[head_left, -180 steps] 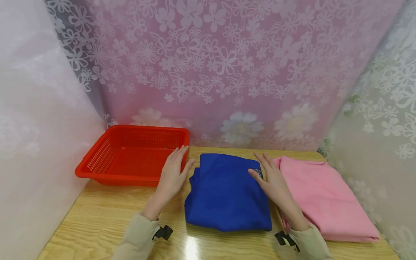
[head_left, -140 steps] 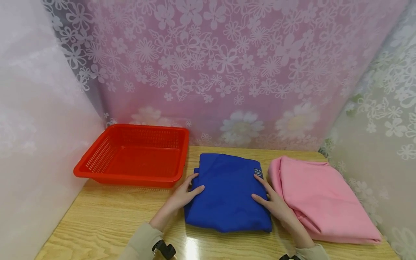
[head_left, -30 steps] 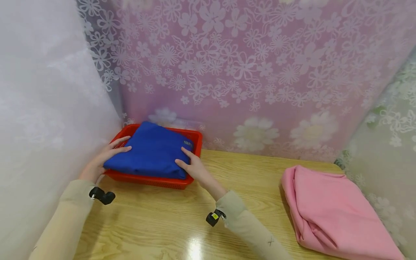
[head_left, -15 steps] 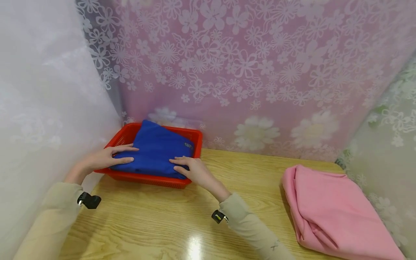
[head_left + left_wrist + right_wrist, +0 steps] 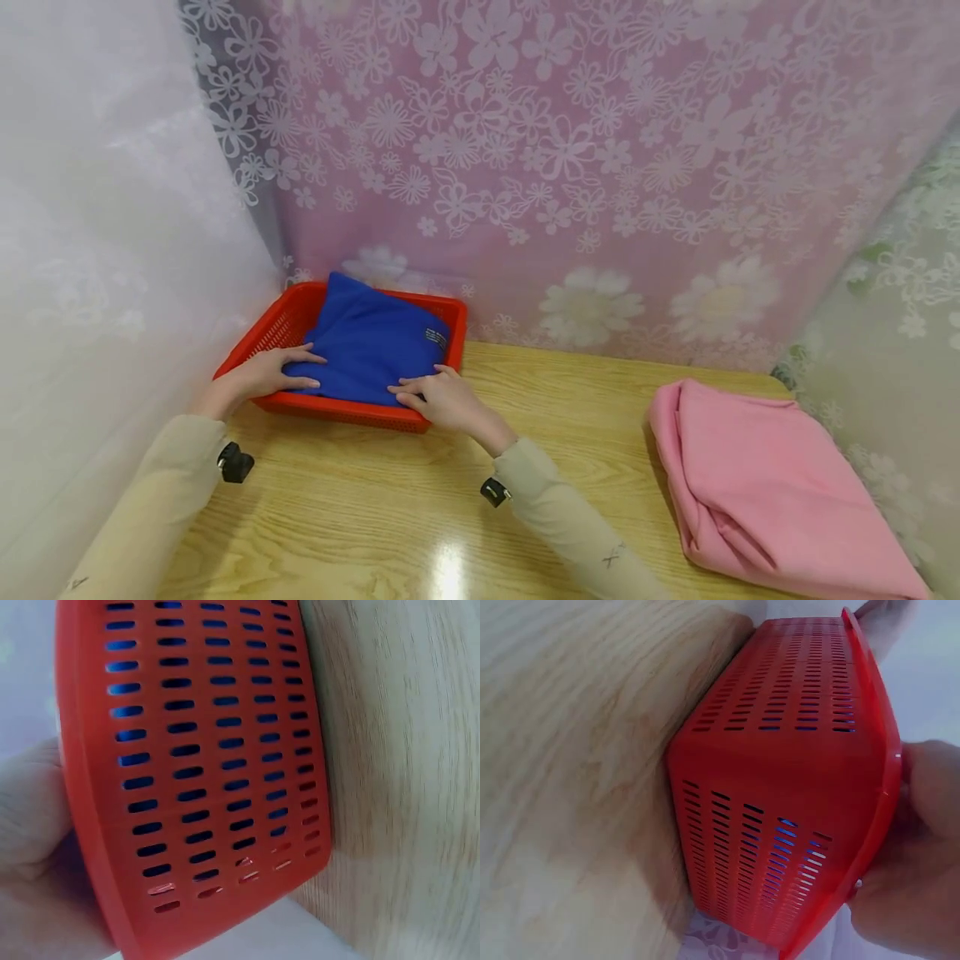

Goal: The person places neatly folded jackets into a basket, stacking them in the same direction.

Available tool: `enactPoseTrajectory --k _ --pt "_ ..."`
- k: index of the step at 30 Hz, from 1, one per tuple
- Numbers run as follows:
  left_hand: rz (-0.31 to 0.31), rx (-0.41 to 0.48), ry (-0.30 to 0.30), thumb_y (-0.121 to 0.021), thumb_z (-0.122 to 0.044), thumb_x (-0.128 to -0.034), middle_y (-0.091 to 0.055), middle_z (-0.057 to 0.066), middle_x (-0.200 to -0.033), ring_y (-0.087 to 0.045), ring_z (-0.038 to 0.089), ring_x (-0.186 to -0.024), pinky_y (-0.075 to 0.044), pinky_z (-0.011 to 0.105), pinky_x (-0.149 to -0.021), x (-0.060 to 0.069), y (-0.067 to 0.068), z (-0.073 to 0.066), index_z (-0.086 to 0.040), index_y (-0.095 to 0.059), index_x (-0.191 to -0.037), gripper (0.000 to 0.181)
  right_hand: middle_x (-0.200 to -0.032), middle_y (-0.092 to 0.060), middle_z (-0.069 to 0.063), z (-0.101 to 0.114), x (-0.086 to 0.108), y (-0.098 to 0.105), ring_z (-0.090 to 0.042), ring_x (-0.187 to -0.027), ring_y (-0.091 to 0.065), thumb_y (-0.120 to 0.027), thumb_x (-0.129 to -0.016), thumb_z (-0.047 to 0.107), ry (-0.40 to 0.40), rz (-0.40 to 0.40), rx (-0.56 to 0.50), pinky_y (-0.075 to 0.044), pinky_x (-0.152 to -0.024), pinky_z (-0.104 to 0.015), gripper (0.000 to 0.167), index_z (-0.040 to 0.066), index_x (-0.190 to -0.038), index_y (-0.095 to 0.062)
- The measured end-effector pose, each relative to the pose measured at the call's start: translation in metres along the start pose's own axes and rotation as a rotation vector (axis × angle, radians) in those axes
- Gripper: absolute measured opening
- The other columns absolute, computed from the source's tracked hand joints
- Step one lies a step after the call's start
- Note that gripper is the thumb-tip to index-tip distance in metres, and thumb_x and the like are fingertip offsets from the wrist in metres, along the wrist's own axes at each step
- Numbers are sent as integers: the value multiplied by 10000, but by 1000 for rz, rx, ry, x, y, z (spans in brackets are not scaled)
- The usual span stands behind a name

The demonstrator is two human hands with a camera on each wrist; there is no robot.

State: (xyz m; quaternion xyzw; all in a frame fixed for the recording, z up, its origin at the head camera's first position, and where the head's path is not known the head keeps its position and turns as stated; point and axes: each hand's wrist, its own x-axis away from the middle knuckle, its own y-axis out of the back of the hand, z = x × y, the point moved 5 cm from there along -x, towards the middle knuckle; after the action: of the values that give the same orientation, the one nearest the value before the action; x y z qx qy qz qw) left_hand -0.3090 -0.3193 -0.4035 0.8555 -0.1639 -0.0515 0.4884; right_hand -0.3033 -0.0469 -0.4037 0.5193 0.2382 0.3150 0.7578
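A folded blue garment (image 5: 375, 342) with a small printed patch near its right edge lies inside the red plastic basket (image 5: 341, 410). Its back left corner pokes up above the rim. My left hand (image 5: 258, 375) reaches over the basket's front left, thumb and fingers stretched onto the cloth. At the front right corner, my right hand (image 5: 446, 400) rests its fingers on the garment. Slotted red walls fill most of both wrist views, with blue showing through the holes. There, the left hand (image 5: 34, 840) and right hand (image 5: 915, 855) are partly hidden behind the rim.
On the right of the wooden table (image 5: 360, 517) lies a folded pink cloth (image 5: 780, 492). Flowered curtain sheets stand close behind and to both sides, and the basket sits near the left one. Each wrist carries a small black camera (image 5: 236, 462).
The blue garment was carried from mid-table into the basket, left of where it lay. In the last second it has sunk lower at the front, and both hands have shifted along its front edge.
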Motion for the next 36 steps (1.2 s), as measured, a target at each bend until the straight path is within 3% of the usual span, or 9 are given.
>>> enactPoseTrajectory --k 3,5,10,13,16,18,25,35,36 --pt "-41 -22 -10 -714 -348 -946 -388 339 -1520 -342 580 -1379 -306 713 -1081 3 1 -4 -31 -639 -1349 518 -1444 -589 -7 -1 5 0 -139 -1375 -512 -486 -1082 336 27 -20 -28 -199 -1229 -519 374 205 -1399 -634" --pt "-107 -45 -20 -694 -347 -964 -477 319 -1467 -420 548 -1344 -348 690 -1068 6 2 -11 -40 -660 -1326 476 -1445 -593 -27 -1 11 5 -169 -1372 -519 -516 -1071 333 30 -69 -66 -264 -1214 -478 369 198 -1388 -647" --pt "-404 -98 -64 -673 -257 -989 -690 232 -1227 -642 438 -1106 -508 593 -930 9 4 -40 -64 -727 -1212 300 -1336 -666 -44 -4 37 29 -223 -1250 -616 -634 -1019 246 51 -332 -115 -494 -1045 -391 288 159 -1278 -722" --pt "-579 -130 -115 -697 -194 -972 -740 179 -1108 -701 383 -942 -570 522 -777 8 2 -65 -68 -754 -1126 208 -1253 -704 -54 -8 54 44 -231 -1144 -669 -676 -990 187 82 -492 -81 -548 -952 -381 233 128 -1202 -755" --pt "-692 -161 -170 -720 -199 -956 -762 120 -1026 -715 322 -791 -572 446 -601 5 -6 -89 -89 -766 -1072 166 -1200 -723 -45 -14 71 55 -222 -1080 -694 -705 -967 157 88 -593 -32 -572 -889 -365 206 131 -1162 -769" --pt "-737 -171 -205 -727 -232 -953 -768 87 -1002 -716 294 -763 -561 412 -559 3 -13 -106 -109 -770 -1055 165 -1183 -730 -47 -20 82 62 -232 -1076 -698 -718 -957 149 76 -631 -8 -577 -882 -379 204 129 -1153 -773" --pt "-775 -131 -303 -719 -278 -957 -768 44 -992 -714 275 -788 -564 383 -584 -14 -42 -163 -145 -776 -1038 166 -1236 -711 -65 -44 130 81 -263 -1128 -672 -708 -969 215 -20 -657 61 -554 -929 -437 262 148 -1221 -740" --pt "-711 -61 -393 -674 -291 -990 -766 22 -1006 -713 230 -862 -583 385 -698 -51 -92 -234 -154 -775 -1039 177 -1268 -686 -119 -83 215 106 -354 -1141 -648 -740 -942 189 -175 -683 132 -548 -892 -517 338 127 -1273 -710" --pt "-701 -54 -400 -672 -296 -991 -768 20 -1014 -716 220 -874 -586 379 -706 -55 -97 -242 -157 -777 -1043 182 -1271 -683 -119 -88 224 107 -344 -1061 -667 -738 -944 196 -198 -683 151 -555 -855 -508 344 132 -1280 -705"
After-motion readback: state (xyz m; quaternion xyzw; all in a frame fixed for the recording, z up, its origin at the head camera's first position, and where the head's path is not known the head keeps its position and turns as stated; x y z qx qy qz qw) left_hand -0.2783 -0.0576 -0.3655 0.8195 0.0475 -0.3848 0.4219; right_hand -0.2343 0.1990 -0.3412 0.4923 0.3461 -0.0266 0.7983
